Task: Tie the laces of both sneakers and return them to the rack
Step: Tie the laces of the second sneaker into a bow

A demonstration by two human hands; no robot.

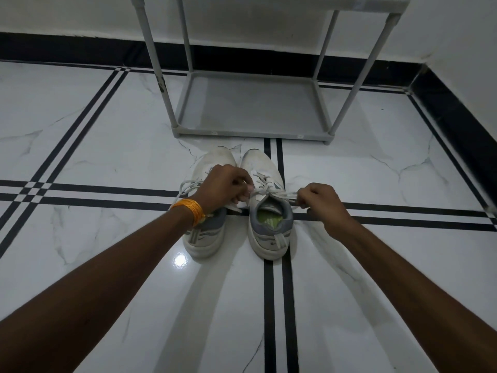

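Note:
Two white and grey sneakers stand side by side on the floor, toes toward the rack. My left hand (226, 185) covers the middle of the left sneaker (205, 235) and pinches one lace end of the right sneaker (265, 227). My right hand (320, 197) pinches the other lace end to the right of that shoe. The white lace (271, 194) is stretched taut between both hands across the shoe's tongue. Loose laces of the left sneaker (188, 185) loop out on its left side. The grey shoe rack (252, 133) stands just beyond the toes, its bottom shelf bare.
The floor is glossy white marble tile with black stripe lines (277, 305). A white wall with a black skirting (80, 49) runs behind the rack and along the right side. An orange thread band (189, 208) is around my left wrist.

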